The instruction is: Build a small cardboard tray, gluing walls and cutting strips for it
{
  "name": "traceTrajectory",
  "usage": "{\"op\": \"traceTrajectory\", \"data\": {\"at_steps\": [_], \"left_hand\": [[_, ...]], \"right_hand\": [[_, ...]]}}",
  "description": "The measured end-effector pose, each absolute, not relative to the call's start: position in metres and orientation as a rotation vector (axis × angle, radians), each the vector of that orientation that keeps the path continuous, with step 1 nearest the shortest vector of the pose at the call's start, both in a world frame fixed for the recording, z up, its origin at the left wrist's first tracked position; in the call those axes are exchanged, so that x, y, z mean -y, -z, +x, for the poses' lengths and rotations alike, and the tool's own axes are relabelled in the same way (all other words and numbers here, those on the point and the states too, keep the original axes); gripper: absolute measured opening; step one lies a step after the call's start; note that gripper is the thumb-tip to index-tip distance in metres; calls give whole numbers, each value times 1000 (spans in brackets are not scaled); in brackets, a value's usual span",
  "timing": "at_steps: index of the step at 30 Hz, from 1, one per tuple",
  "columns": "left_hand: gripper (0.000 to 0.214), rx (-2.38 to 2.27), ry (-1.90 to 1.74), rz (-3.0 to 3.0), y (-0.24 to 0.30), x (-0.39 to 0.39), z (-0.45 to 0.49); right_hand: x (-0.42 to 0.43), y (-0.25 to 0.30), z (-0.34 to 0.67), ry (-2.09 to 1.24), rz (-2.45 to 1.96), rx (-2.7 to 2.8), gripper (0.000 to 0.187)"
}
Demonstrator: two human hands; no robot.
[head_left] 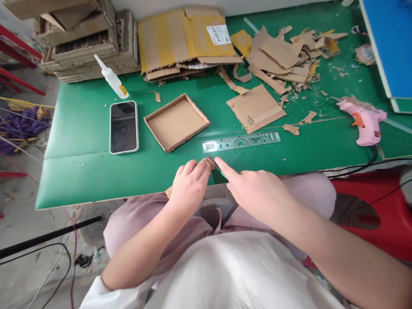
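Note:
At the table's front edge my left hand (190, 181) is closed over a narrow cardboard strip (211, 164), whose ends show on either side of the fingers. My right hand (252, 189) is closed around a slim cutting knife (217, 165), mostly hidden, with the index finger stretched along its top. The knife's tip meets the strip beside my left fingertips. Just beyond both hands lies a clear stencil ruler (241, 142). A shallow cardboard tray (177, 122) sits farther left, and a flat cardboard square (255, 108) lies behind the ruler.
A phone (124, 127) and a white glue bottle (112, 79) are on the left. Stacked cardboard (128, 47), a yellow-taped box (186, 38) and torn scraps (280, 53) line the back. On the right, a pink glue gun (363, 118) trails a cable near a blue board (392, 47).

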State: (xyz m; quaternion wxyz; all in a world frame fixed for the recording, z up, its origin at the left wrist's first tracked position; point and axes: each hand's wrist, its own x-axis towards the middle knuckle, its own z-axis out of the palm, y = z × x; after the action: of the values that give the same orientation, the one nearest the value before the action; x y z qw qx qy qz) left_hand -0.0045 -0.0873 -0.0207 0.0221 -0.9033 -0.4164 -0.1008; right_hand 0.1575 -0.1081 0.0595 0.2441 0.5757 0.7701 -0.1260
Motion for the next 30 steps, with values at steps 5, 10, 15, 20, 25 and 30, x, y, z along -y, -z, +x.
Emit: {"op": "traceTrajectory", "data": {"at_steps": [5, 10, 15, 20, 25, 30], "left_hand": [[23, 1254, 305, -2780, 18, 87, -2], [21, 1266, 294, -2758, 17, 86, -1], [20, 1279, 305, -2779, 17, 86, -1], [21, 1272, 307, -2765, 19, 86, 0], [19, 1255, 358, -2758, 22, 86, 0], [23, 1212, 442, -2813, 20, 83, -5]], "right_hand": [[106, -56, 152, 327, 1539, -2096, 65], [108, -55, 146, 302, 1545, -2107, 68], [110, -55, 142, 322, 1552, -2072, 69], [122, -52, 146, 310, 1555, -2060, 65], [140, -49, 154, 228, 1560, -2089, 63], [152, -41, 172, 137, 1598, -2168, 65]]}}
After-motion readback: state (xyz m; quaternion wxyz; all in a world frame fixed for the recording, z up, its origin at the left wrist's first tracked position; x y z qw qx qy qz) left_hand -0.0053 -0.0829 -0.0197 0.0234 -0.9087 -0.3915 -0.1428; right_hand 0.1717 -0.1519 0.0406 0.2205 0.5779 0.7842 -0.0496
